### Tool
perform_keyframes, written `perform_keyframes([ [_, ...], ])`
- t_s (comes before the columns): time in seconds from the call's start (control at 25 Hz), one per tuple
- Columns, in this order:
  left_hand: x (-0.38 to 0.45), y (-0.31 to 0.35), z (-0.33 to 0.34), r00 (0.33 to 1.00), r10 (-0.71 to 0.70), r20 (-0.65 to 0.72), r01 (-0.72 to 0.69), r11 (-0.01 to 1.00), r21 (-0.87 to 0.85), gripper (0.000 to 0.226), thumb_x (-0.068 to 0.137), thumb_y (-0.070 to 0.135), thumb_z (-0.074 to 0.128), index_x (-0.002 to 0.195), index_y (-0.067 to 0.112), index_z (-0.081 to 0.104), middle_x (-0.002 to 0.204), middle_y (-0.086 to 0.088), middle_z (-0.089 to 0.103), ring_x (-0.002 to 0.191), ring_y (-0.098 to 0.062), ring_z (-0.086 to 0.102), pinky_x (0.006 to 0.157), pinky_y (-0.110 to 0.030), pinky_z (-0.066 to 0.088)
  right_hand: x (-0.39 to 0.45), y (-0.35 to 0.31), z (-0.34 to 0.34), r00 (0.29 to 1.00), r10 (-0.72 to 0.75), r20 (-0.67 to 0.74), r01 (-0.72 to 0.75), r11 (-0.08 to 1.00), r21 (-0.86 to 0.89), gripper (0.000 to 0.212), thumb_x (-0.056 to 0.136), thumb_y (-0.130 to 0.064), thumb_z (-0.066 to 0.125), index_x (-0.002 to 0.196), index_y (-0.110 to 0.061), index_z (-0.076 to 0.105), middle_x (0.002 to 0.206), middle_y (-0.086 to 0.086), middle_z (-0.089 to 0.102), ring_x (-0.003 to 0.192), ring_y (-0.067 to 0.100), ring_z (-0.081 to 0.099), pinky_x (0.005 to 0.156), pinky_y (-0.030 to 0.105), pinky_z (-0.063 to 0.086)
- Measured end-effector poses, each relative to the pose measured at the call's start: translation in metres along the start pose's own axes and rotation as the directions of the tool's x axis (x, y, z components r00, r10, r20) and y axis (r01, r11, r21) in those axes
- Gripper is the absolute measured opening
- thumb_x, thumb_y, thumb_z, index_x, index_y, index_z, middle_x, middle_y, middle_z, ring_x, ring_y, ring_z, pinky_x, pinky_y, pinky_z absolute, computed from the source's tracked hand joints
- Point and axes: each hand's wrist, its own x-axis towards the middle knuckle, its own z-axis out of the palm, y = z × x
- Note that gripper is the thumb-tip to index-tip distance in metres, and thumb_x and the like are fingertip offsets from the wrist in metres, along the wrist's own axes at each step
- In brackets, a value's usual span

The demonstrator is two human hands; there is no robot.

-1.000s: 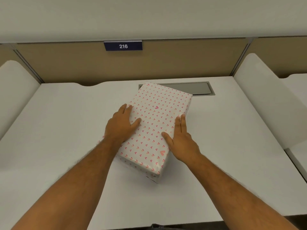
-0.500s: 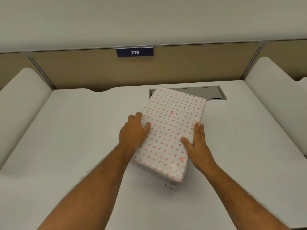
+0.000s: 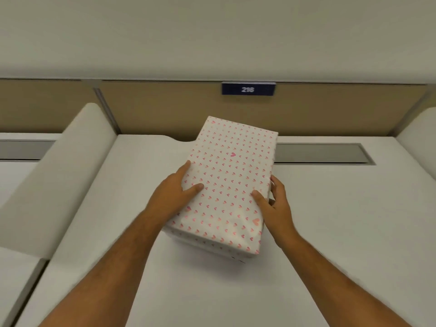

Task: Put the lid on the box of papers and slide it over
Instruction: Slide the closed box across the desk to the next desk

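The lid (image 3: 232,175), white with small pink hearts, already sits over the box (image 3: 207,247), whose lower wall shows as a thin strip under the lid's near edge, so the step in hand looks to be the slide across the table (image 3: 342,232). The box lies toward the table's far edge, its far end reaching the notch there and covering the left end of the grey cable tray (image 3: 323,153). The left hand (image 3: 175,193) clasps the box's left side, thumb flat on the lid and fingers along the wall; the right hand (image 3: 274,204) grips the right side likewise. Both are partly curled, grasping, not clenched. The next move calls for even pressure from both sides, so the lid stays seated.
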Motion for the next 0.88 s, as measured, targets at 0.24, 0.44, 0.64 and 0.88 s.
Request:
perform_keyframes([
  [0.24,0.05,-0.121,-0.114,0.984,-0.118,-0.132,0.116,0.993,-0.016,0.087,0.092,0.074,0.054,0.166,0.045,0.018,0.17,-0.001,0.037,0.147,-0.032,0.048,0.116,-0.05,0.041,0.066,-0.037,0.18,0.984,-0.05,0.173,0.041,0.998,0.054,0.078,0.091,-0.054,0.078,0.156,-0.041,0.036,0.156,-0.012,0.054,0.134,0.02,0.063,0.105,0.051,0.06],
  [0.44,0.097,-0.205,-0.17,0.959,-0.185,-0.213,0.182,0.983,-0.037,0.084,0.093,0.074,0.051,0.165,0.042,0.022,0.167,-0.004,0.042,0.139,-0.035,0.055,0.112,-0.054,0.046,0.112,-0.06,0.293,0.931,-0.056,0.36,0.067,0.998,-0.016,0.092,0.086,-0.057,0.08,0.16,-0.044,0.027,0.16,-0.014,0.05,0.143,0.016,0.056,0.111,0.05,0.055],
  [0.64,0.134,-0.242,-0.173,0.946,-0.247,-0.208,0.249,0.968,-0.018,0.08,0.094,0.075,0.047,0.164,0.041,0.03,0.165,-0.005,0.044,0.136,-0.034,0.057,0.109,-0.052,0.047,0.151,-0.066,0.334,0.938,-0.022,0.345,0.14,0.937,-0.321,0.098,0.083,-0.067,0.077,0.162,-0.039,0.025,0.16,-0.005,0.054,0.139,0.023,0.06,0.107,0.052,0.058],
  [0.88,0.123,-0.22,-0.166,0.856,0.093,-0.509,0.152,0.895,0.419,0.056,0.097,0.056,0.056,0.137,0.017,0.066,0.14,-0.009,0.063,0.121,-0.03,0.06,0.094,-0.049,0.051,0.112,-0.059,0.331,0.973,-0.127,0.191,0.187,0.92,-0.345,0.064,0.093,-0.057,0.073,0.143,-0.032,0.043,0.151,-0.007,0.052,0.129,0.016,0.064,0.097,0.043,0.064],
])
